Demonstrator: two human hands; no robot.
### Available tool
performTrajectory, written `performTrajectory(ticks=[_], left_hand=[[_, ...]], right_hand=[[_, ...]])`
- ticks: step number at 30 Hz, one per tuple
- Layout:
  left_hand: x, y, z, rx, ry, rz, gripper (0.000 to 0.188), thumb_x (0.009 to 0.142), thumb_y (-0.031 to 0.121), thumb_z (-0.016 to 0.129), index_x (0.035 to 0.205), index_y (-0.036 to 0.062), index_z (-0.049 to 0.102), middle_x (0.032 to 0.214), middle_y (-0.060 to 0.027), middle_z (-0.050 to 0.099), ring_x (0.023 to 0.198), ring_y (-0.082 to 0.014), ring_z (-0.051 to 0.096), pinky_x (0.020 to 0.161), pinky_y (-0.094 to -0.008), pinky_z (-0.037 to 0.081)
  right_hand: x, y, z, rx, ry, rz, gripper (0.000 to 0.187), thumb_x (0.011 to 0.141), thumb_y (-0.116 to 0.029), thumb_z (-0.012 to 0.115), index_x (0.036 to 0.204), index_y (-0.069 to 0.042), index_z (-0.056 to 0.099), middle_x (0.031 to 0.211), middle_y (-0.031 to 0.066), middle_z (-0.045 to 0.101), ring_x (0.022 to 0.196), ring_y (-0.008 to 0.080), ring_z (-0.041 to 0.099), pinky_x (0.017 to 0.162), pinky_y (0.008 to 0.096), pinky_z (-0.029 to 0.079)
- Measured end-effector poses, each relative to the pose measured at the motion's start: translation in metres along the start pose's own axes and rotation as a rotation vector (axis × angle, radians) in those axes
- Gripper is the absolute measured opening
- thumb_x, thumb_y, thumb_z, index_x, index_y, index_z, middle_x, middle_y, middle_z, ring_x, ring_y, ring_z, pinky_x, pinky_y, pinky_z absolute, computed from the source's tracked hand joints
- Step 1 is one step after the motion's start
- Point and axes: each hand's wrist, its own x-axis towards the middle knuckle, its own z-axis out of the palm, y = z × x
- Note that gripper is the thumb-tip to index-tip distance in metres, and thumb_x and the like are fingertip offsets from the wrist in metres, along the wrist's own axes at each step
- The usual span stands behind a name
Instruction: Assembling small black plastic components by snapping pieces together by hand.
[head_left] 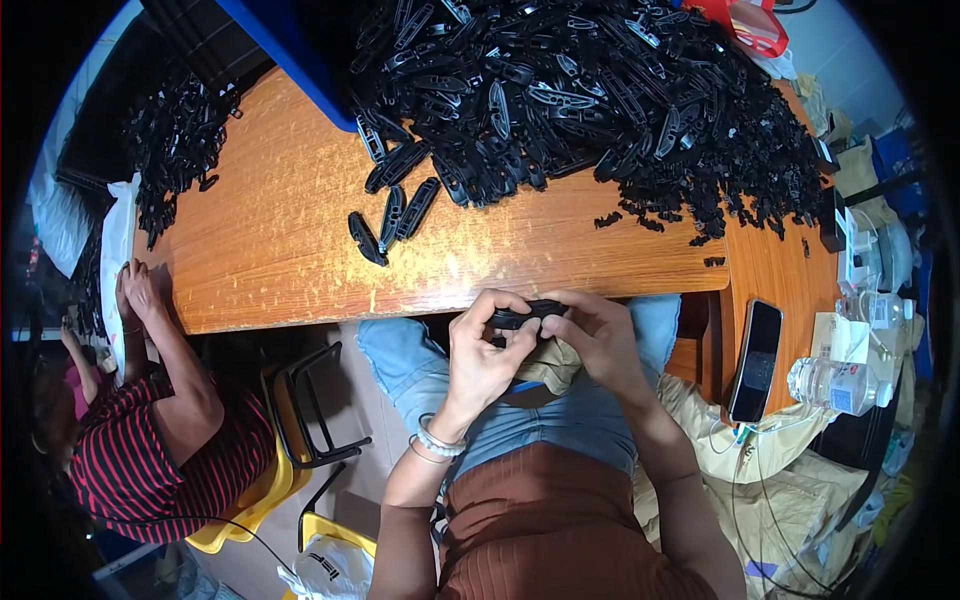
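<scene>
Just off the table's near edge, above my lap, both hands are closed on one long black plastic part (528, 314). My left hand (484, 350) pinches its left end between fingers and thumb. On its right end are the fingertips of my right hand (602, 338), which partly cover it. Whether a second small piece is between the fingers cannot be made out. Several similar oval black parts (394, 216) lie loose on the table beyond my hands. Behind them rises a large heap of such black parts (520, 95), with a pile of smaller black pieces (700, 180) at its right.
A blue bin (300, 60) stands at the far left of the wooden table (270, 220). At left, a co-worker in a striped shirt (170, 455) sits by another black pile (175, 135). To my right are a phone (756, 360) and clear plastic bottles (835, 384).
</scene>
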Motion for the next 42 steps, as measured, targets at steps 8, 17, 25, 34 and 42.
performTrajectory(ticks=[8,17,25,34,42], left_hand=[[0.044,-0.002,-0.043,0.655,0.206,0.194,0.017,0.084,0.01,0.059,0.092,-0.0054,0.058,0.076,-0.0149,0.062,0.063,-0.0247,0.061,0.054,-0.0326,0.047],[0.083,-0.006,-0.058,0.919,0.417,0.371,0.019,0.075,0.008,0.061,0.088,-0.0031,0.055,0.086,-0.0203,0.054,0.075,-0.0383,0.054,0.065,-0.0446,0.044],[0.04,-0.001,-0.032,-0.478,0.056,-0.097,0.053,0.079,-0.008,0.058,0.127,-0.0007,0.035,0.081,-0.0076,0.059,0.057,-0.0115,0.057,0.045,-0.02,0.045],[0.013,0.012,-0.007,-0.601,-0.237,-0.184,0.046,0.086,-0.003,0.052,0.129,-0.0021,0.035,0.078,-0.0105,0.06,0.057,-0.0159,0.061,0.048,-0.022,0.048],[0.0,0.02,0.001,-0.109,-0.098,-0.038,0.042,0.082,-0.006,0.06,0.121,-0.0016,0.046,0.077,-0.0074,0.061,0.057,-0.0083,0.057,0.05,-0.0195,0.046]], right_hand=[[0.003,-0.016,-0.02,-0.443,-0.24,0.084,0.023,0.083,-0.005,0.062,0.105,0.002,0.061,0.077,0.005,0.061,0.066,0.0088,0.055,0.064,0.0219,0.045],[0.067,-0.011,-0.057,-1.218,0.414,-0.711,0.01,0.08,0.0,0.057,0.09,0.002,0.059,0.087,0.0137,0.055,0.074,0.0278,0.055,0.067,0.0363,0.044],[0.04,-0.015,-0.015,-0.522,0.339,-0.436,0.012,0.084,0.005,0.054,0.095,0.003,0.057,0.087,0.0102,0.057,0.072,0.0141,0.056,0.064,0.0258,0.046],[0.014,-0.023,0.02,0.204,0.087,-0.185,0.009,0.084,0.0,0.059,0.092,0.003,0.061,0.084,0.0062,0.061,0.068,0.0082,0.056,0.061,0.0204,0.047],[0.014,-0.023,0.013,-0.069,0.109,-0.375,0.01,0.082,-0.004,0.062,0.089,0.003,0.064,0.089,0.0063,0.058,0.081,0.0112,0.053,0.072,0.0236,0.043]])
